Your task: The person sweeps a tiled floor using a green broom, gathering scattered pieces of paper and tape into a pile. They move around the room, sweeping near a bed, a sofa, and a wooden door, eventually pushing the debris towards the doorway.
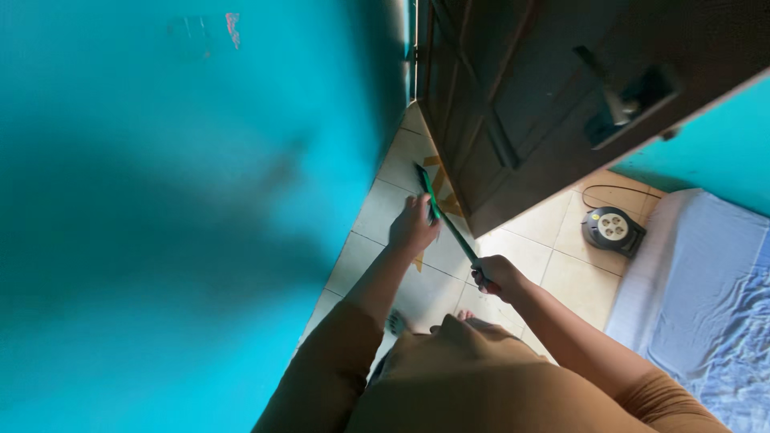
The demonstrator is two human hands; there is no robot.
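Note:
Both hands grip a thin green broom handle [451, 227] that slants down toward the tiled floor [377, 210] by the door. My left hand [414, 225] holds it lower down, near the yellowish bristles [439, 186]. My right hand [496, 277] is closed around the upper end, which has a red tip. My brown sleeves and my bare feet [395, 322] show at the bottom.
A teal wall [176, 200] fills the left side. A dark wooden door [529, 104] with a lock stands open at upper right. A round black cable reel with sockets [613, 229] sits on the tiles beside a blue mattress [706, 297].

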